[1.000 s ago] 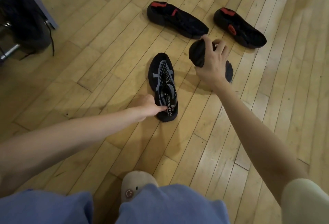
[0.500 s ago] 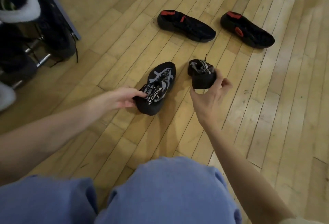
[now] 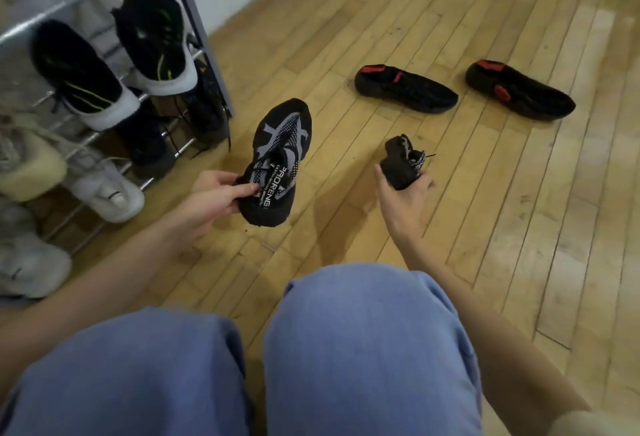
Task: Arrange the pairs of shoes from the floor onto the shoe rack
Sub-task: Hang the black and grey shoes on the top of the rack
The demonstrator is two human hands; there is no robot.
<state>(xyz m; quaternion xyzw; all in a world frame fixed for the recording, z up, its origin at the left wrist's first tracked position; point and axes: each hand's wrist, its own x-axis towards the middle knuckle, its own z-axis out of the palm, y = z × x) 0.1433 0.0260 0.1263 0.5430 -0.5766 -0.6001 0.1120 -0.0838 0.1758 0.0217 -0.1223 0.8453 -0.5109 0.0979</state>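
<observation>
Lifting both black knit shoes off the floor now, swinging toward the shoe rack point(image 3: 194, 3) coming into view at left.

Left hand point(image 3: 214, 193) fingers pinching the grey-patterned shoe point(image 3: 280, 151) by its collar; right hand point(image 3: 403, 198) fingers curling round its mate point(image 3: 400, 165) at the heel. Rack already filling with sneakers; red-accented pair point(image 3: 405, 89) still lying on the plank floor point(image 3: 519, 210), waiting.
</observation>
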